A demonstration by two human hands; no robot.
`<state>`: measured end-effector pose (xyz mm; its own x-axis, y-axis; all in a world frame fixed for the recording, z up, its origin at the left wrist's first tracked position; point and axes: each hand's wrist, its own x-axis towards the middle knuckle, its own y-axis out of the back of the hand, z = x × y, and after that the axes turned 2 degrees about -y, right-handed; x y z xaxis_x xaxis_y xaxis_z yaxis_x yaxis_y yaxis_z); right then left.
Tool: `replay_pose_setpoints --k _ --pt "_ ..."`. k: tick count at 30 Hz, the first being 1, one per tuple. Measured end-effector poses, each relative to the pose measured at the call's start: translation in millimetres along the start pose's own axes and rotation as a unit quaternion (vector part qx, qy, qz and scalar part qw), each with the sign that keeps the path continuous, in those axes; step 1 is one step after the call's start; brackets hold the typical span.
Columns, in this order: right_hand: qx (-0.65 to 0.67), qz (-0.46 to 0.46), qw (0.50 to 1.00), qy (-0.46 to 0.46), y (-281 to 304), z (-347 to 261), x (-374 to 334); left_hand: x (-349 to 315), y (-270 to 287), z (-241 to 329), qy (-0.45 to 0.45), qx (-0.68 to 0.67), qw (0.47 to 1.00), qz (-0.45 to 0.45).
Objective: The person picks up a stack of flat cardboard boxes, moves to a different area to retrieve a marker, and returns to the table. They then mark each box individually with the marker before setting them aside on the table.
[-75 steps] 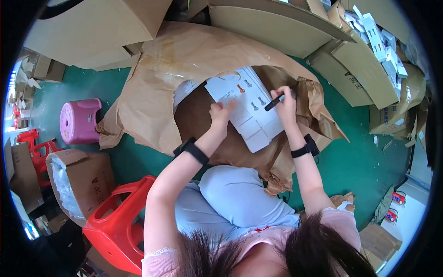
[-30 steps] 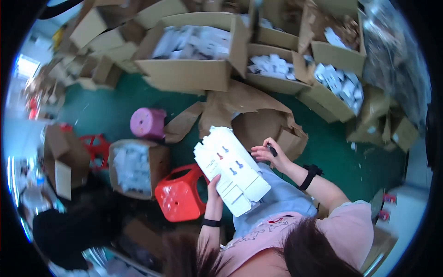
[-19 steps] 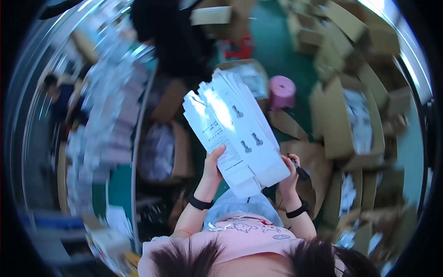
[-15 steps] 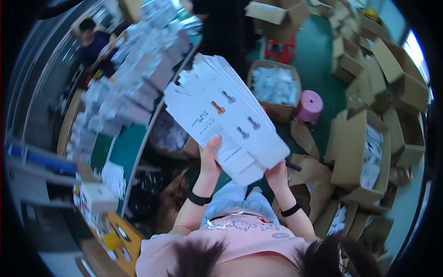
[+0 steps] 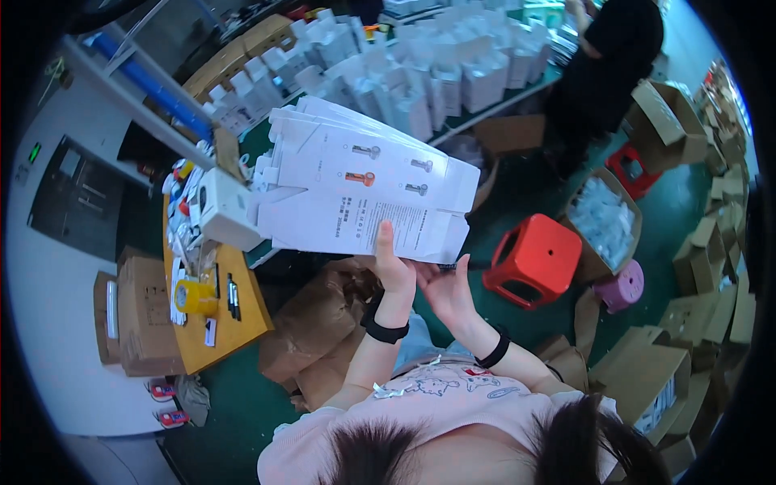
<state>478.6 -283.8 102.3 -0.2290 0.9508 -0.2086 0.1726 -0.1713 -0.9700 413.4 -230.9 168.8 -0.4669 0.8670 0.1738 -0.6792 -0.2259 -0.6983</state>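
A stack of flat, unfolded white cartons (image 5: 323,174) printed with small pictures of a handheld device is held out in front of me. My left hand (image 5: 392,263) grips its lower edge, thumb on the top sheet and the other fingers hidden beneath. Just below the lower right corner, my right hand (image 5: 449,297) has its palm turned up, thumb raised and fingers stretched toward the left hand. A narrow dark thing shows by its thumb; I cannot tell whether it is held.
Many erected white cartons (image 5: 485,77) crowd the green bench. A yellow-topped table (image 5: 234,319) with tape and pens stands left. Brown paper (image 5: 311,331) lies on the floor. Right are a red stool (image 5: 537,255), a pink stool (image 5: 621,284), a bag-filled carton (image 5: 626,255) and a person (image 5: 610,69).
My view has swung left, bringing the yellow-topped table and red stool into sight. The carton stack has turned nearly level, and my right hand has moved from its corner to below its edge.
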Motion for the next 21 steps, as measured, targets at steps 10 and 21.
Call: replay_pose_setpoints --k 10,21 --pt "0.035 0.038 0.992 -0.114 -53 106 157 108 110 11 -0.061 0.153 0.986 0.028" --pt "-0.107 0.12 0.961 -0.223 -67 74 302 130 188 -10 0.053 0.588 0.792 -0.154"
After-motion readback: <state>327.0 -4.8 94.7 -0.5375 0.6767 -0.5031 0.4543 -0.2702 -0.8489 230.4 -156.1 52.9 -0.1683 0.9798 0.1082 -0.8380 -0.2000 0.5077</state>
